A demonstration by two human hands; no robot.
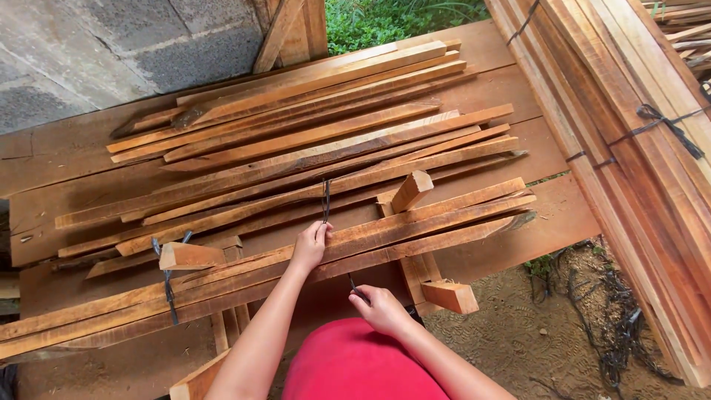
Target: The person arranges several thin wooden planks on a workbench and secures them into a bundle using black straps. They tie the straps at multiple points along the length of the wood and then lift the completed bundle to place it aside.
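Observation:
A bundle of long thin wooden slats (415, 226) lies across a wooden jig with upright blocks (411, 190). A black strap (326, 198) runs over the bundle near its middle. My left hand (311, 244) rests on top of the bundle and pinches the strap's upper end. My right hand (379, 307) is below the bundle's near edge, closed on the strap's lower end. Another black strap (169, 285) is tied around the same bundle further left.
Many loose slats (311, 126) lie on the plank table behind the bundle. Tied slat bundles (637, 141) are stacked at the right. Black strap scraps (618, 333) litter the sandy ground. A concrete block wall (89, 52) stands at the back left.

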